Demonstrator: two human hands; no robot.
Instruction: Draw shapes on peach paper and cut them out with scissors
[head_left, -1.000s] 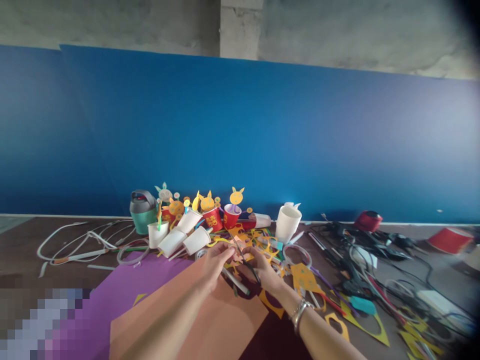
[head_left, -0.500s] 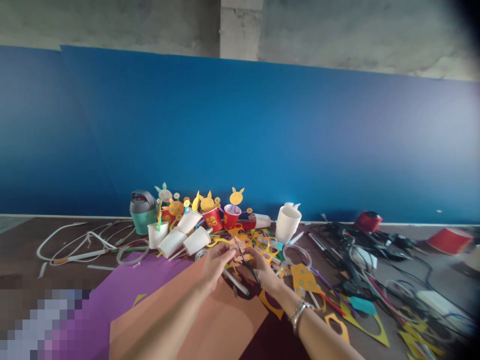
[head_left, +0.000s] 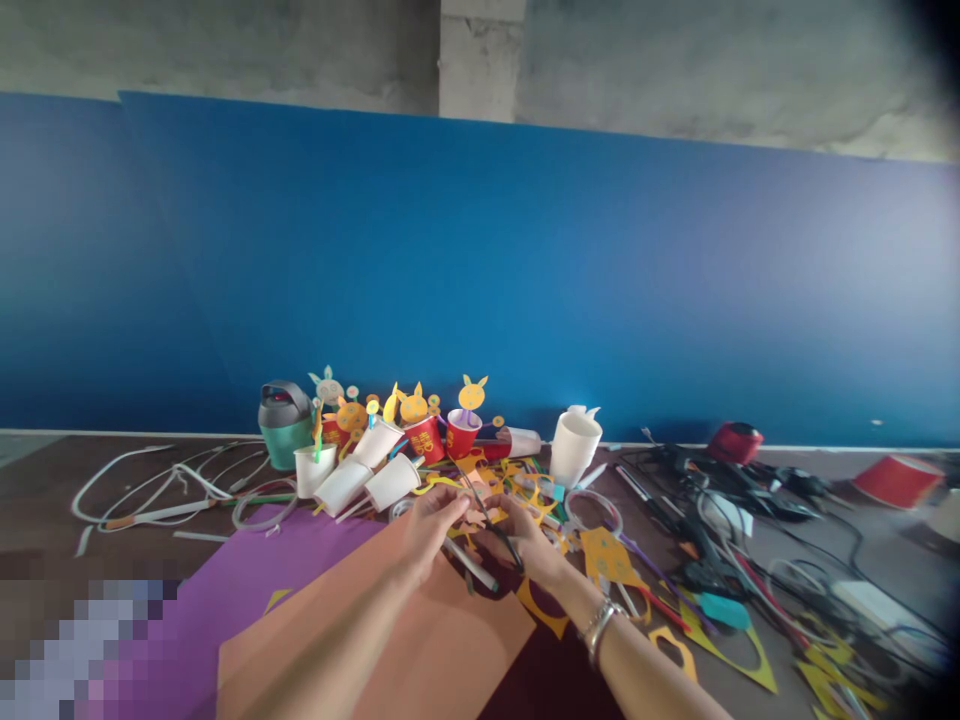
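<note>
My right hand (head_left: 525, 540) is closed around the handles of a pair of dark scissors (head_left: 493, 527). The blades point up and to the left, toward the fingertips of my left hand (head_left: 435, 525). Those fingers are pinched on a small piece of pink paper (head_left: 472, 516), partly hidden by the fingers and blades. Under both hands, a large salmon-coloured sheet of paper (head_left: 390, 640) lies over a purple sheet (head_left: 202, 610). A white marker pen (head_left: 471, 563) rests just below the hands.
White paper cups (head_left: 394, 482) and red cups (head_left: 463, 437) with paper animal faces stand or lie behind the hands. Yellow paper offcuts (head_left: 609, 556) spread to the right. Farther right are tangled cables (head_left: 787, 530) and a red tub (head_left: 898, 482). A green container (head_left: 286, 440) stands left.
The scissor blades look slightly further apart than before. Both hands stay in nearly the same place, and the things around them have not moved.
</note>
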